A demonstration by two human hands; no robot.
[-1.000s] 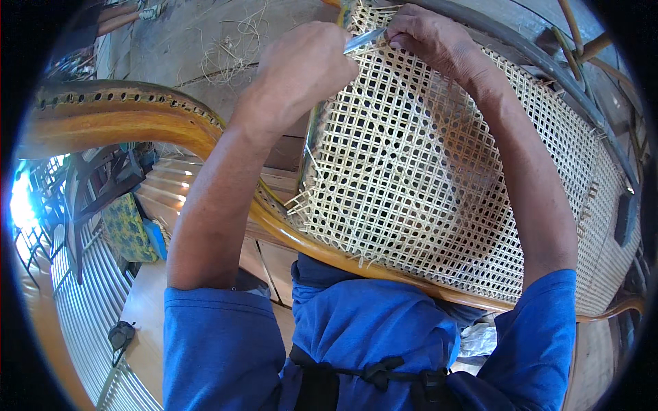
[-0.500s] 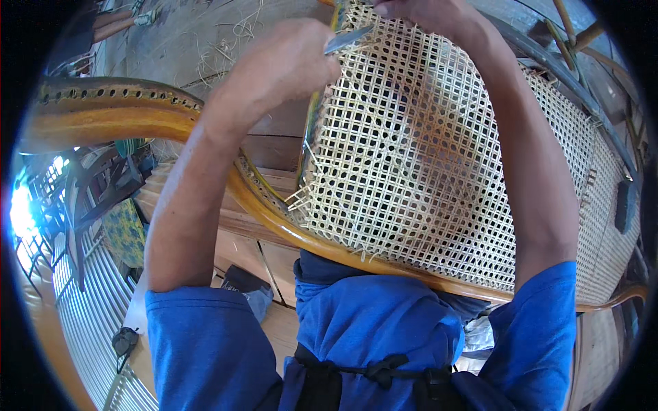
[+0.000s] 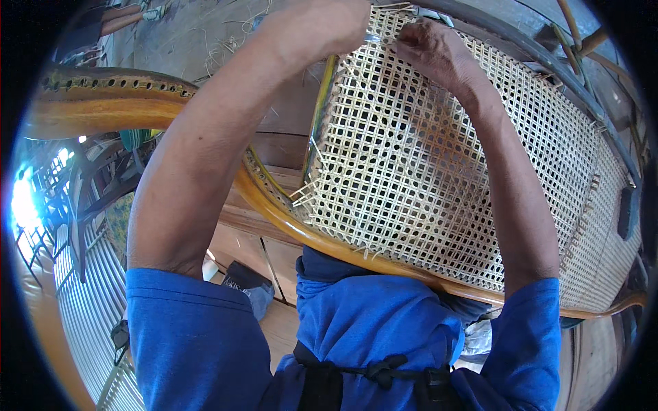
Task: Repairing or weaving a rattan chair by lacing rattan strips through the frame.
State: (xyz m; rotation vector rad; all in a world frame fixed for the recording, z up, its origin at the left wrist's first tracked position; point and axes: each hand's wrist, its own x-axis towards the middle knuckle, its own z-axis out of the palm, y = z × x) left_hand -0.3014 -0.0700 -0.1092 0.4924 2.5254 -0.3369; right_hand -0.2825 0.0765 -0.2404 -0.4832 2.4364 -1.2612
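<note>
A woven cane panel [image 3: 404, 164] with an open mesh lies across a curved, varnished wooden frame [image 3: 329, 243] in front of my body. My left hand [image 3: 332, 27] is closed at the panel's far left corner. It grips a knife [image 3: 372, 38], of which only a short bit of blade shows. Just to its right, my right hand [image 3: 433, 49] rests on the far part of the mesh with fingers curled in. Whatever those fingers pinch is hidden. Loose cane ends [image 3: 305, 194] stick out along the panel's left edge.
A wooden rail with a row of holes [image 3: 113, 103] curves off to the left. Loose cane strands [image 3: 229, 51] litter the floor beyond. A dark bag [image 3: 247, 284] lies below on the boards. Another person's legs [image 3: 123, 20] show at the far left. Wooden poles [image 3: 576, 41] stand far right.
My left hand has moved right and farther away, and most of the knife blade is now hidden. My right hand has come nearer, down onto the mesh.
</note>
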